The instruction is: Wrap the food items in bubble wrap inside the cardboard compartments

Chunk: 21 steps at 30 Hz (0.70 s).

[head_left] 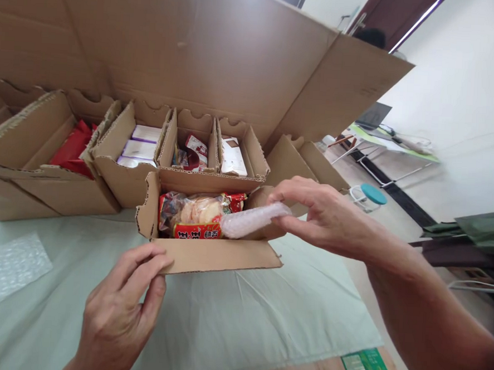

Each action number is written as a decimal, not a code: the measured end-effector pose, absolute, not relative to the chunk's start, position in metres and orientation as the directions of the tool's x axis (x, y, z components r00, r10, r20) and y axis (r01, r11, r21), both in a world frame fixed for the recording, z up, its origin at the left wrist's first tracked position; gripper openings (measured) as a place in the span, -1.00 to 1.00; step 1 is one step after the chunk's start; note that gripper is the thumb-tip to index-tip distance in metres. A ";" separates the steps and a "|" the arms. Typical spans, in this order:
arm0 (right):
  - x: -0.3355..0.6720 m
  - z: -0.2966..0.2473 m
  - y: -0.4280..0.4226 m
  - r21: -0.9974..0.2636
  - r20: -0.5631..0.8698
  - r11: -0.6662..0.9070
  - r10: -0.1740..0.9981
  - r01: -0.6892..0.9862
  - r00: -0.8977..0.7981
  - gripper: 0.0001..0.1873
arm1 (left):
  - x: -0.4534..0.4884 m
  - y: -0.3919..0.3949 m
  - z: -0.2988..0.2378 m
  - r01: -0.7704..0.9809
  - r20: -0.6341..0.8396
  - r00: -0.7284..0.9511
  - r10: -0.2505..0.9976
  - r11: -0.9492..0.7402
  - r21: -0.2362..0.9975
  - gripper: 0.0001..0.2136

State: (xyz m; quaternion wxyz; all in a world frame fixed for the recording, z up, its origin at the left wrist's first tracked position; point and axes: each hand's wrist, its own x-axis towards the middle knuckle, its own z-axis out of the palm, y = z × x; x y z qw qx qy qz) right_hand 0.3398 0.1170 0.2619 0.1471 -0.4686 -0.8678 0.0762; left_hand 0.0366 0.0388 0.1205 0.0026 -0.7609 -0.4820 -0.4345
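A small cardboard box (221, 257) lies in front of me with its near flap folded outward. My left hand (125, 300) pinches the left end of that flap between fingers and thumb. Inside the box is a red and clear bag of rice crackers (199, 211). In my right hand (308, 208), at the box's right end, is a folded piece of bubble wrap (251, 220). Its far end reaches over the crackers' right side; whether it touches them I cannot tell.
Behind stand open cardboard bins holding a red packet (74, 147), white and purple boxes (140, 145), snack packets (196, 153) and a white item (234, 156). A tall cardboard panel (188, 47) rises behind them. A bubble wrap sheet (7, 271) lies left on the green cloth (238, 324).
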 end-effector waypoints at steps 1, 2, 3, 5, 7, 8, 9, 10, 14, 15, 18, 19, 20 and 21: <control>0.337 0.264 0.119 -0.212 0.169 0.561 0.828 0.800 -0.535 -0.88 | 0.036 0.039 0.120 0.731 0.663 0.157 0.732 -0.537 0.420 -0.78; 0.334 0.266 0.121 -0.155 0.140 0.569 0.822 0.808 -0.552 -0.87 | 0.036 0.038 0.119 0.728 0.662 0.156 0.733 -0.539 0.425 -0.78; 0.329 0.267 0.125 -0.100 0.097 0.577 0.817 0.811 -0.569 -0.87 | 0.036 0.038 0.118 0.724 0.661 0.157 0.734 -0.541 0.428 -0.78; 0.319 0.267 0.133 0.010 -0.020 0.598 0.802 0.802 -0.597 -0.86 | 0.036 0.038 0.117 0.722 0.658 0.157 0.737 -0.540 0.433 -0.78; 0.307 0.260 0.142 0.111 -0.142 0.621 0.783 0.776 -0.606 -0.82 | 0.036 0.038 0.117 0.723 0.658 0.154 0.737 -0.538 0.434 -0.78; 0.302 0.254 0.147 0.149 -0.197 0.633 0.772 0.760 -0.605 -0.81 | 0.037 0.038 0.117 0.724 0.656 0.153 0.739 -0.536 0.434 -0.78; 0.297 0.247 0.150 0.175 -0.240 0.644 0.762 0.745 -0.602 -0.79 | 0.037 0.038 0.117 0.727 0.655 0.149 0.741 -0.531 0.435 -0.78; 0.293 0.239 0.154 0.187 -0.275 0.653 0.752 0.734 -0.599 -0.78 | 0.037 0.038 0.118 0.729 0.656 0.145 0.741 -0.528 0.435 -0.78; 0.286 0.209 0.157 0.167 -0.373 0.657 0.732 0.735 -0.569 -0.72 | 0.037 0.038 0.119 0.730 0.661 0.144 0.737 -0.530 0.432 -0.78; 0.285 0.205 0.156 0.161 -0.399 0.653 0.729 0.740 -0.556 -0.71 | 0.037 0.039 0.120 0.731 0.664 0.144 0.734 -0.531 0.429 -0.78; 0.284 0.202 0.155 0.141 -0.463 0.641 0.716 0.754 -0.522 -0.72 | 0.038 0.042 0.122 0.734 0.673 0.140 0.726 -0.532 0.421 -0.77; 0.285 0.204 0.155 0.124 -0.466 0.640 0.712 0.759 -0.524 -0.71 | 0.039 0.042 0.123 0.734 0.677 0.135 0.724 -0.532 0.423 -0.77; 0.287 0.209 0.154 0.101 -0.451 0.639 0.713 0.762 -0.537 -0.71 | 0.040 0.043 0.124 0.733 0.680 0.123 0.722 -0.529 0.428 -0.77; 0.290 0.214 0.152 0.069 -0.411 0.640 0.717 0.765 -0.562 -0.72 | 0.042 0.043 0.124 0.731 0.681 0.100 0.726 -0.517 0.445 -0.76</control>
